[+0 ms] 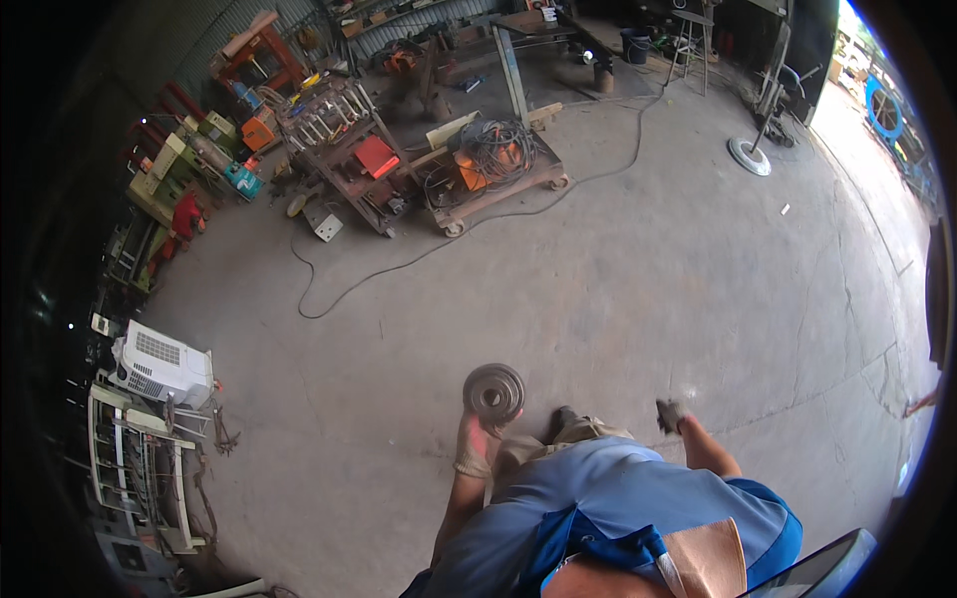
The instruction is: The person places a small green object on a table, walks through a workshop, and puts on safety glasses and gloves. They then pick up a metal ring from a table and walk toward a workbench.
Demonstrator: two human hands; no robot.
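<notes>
Left hand (477, 439), gloved, is gripping a grey grooved metal disc (494, 392) by its lower rim, carrying it upright at waist height over the concrete floor (618, 289). Judged step: transport across the workshop; the next move is calling for a steady grip. Right hand (672, 416) is swinging free, blurred, seemingly closed; whether it is holding anything cannot be told. A wheeled cart (493, 174) of cables is standing well ahead.

Left hand (473, 441), gloved, grips a round metal disc (493, 391) at lower centre of frame. Right hand (671, 415) hangs free, lower right of centre. Cart (498, 179) with coiled cable sits upper centre on concrete floor (648, 279).
</notes>
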